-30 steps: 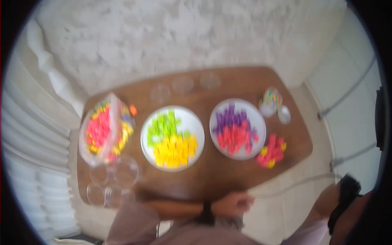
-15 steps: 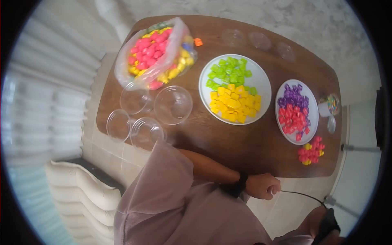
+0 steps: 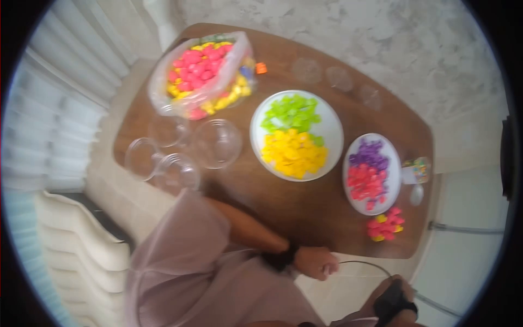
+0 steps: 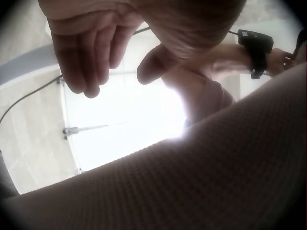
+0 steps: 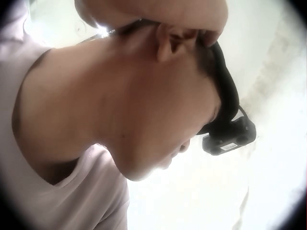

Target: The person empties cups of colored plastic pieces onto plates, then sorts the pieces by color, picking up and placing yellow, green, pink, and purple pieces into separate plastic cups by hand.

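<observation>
My left hand (image 3: 316, 262) hangs in front of the table's near edge, below the sleeve and a black wrist strap. In the left wrist view, the left hand (image 4: 100, 43) has loosely bent fingers and a thumb apart from them, with nothing between. A thin cable passes behind it towards the right wrist. The right forearm, wearing a black wrist device (image 3: 389, 300), is raised at the lower right of the head view. Close up in the right wrist view, part of my right hand (image 5: 153, 12) lies over the ear beside the black head strap (image 5: 228, 91); its fingertips are largely hidden.
On the brown table (image 3: 305, 204) stand a plate (image 3: 330, 122) of green and yellow pieces, a plate (image 3: 354, 148) of purple and red pieces, a filled plastic bag (image 3: 158, 98), several clear cups (image 3: 218, 144), a jar (image 3: 418, 169) and a pink-yellow cluster (image 3: 387, 224).
The head view has swung, so the table sits tilted and the couch shows at the left. The right forearm now appears lower and further left. The left hand stays near the table's front edge.
</observation>
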Demonstrator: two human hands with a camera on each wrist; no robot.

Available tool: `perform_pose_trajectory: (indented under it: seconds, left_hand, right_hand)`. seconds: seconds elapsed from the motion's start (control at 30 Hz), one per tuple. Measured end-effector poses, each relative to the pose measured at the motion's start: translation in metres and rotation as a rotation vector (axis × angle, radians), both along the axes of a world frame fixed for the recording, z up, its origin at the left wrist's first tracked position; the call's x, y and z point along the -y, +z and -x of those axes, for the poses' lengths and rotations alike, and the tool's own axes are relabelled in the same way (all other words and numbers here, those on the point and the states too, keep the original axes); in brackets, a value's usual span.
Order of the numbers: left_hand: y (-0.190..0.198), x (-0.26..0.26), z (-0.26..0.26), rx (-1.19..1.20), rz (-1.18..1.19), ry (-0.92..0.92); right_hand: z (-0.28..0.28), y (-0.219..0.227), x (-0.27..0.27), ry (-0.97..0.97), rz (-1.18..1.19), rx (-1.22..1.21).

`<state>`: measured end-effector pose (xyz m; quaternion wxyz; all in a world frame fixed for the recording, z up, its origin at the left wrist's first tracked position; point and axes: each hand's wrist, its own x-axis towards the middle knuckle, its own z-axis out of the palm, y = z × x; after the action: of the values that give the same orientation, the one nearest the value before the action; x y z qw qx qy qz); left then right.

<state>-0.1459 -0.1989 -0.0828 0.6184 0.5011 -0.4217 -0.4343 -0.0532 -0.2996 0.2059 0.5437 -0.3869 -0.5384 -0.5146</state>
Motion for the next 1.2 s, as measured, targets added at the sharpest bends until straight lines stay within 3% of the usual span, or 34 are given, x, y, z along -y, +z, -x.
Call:
perform_pose_trajectory:
  seconds: [0.07, 0.17, 0.27, 0.33, 0.47, 0.57, 1.2]
  left_hand:
    - [-0.006, 0.005, 0.008, 0.01, 0.07, 0.042]
    - [0.006, -0.001, 0.004, -0.051, -0.021, 0.017]
    - [-0.003, 0.02, 0.013, 0.011, 0.118, 0.005]
    - [-0.01, -0.009, 0.014, 0.037, 0.011, -0.004]
    - [-0.003, -0.014, 0.002, -0.025, -0.011, 0.0]
    - [0.008, -0.003, 0.002, -0.028, -0.013, -0.042]
    - [0.019, -0.004, 0.001, 0.007, -0.108, -0.041]
  right_hand:
    - [0.007, -0.02, -0.01, -0.005, -0.085, -0.041]
    - [0.016, -0.032, -0.013, -0.021, -0.129, -0.079]
    - [0.029, -0.009, 0.014, -0.071, -0.03, -0.107]
    - [0.033, -0.029, 0.006, -0.079, -0.117, -0.11]
    - [0.039, -0.037, 0.001, -0.098, -0.155, -0.145]
    - [0.047, -0.025, 0.017, -0.153, -0.103, -0.144]
    - [0.079, -0.047, 0.026, -0.253, -0.24, -0.201]
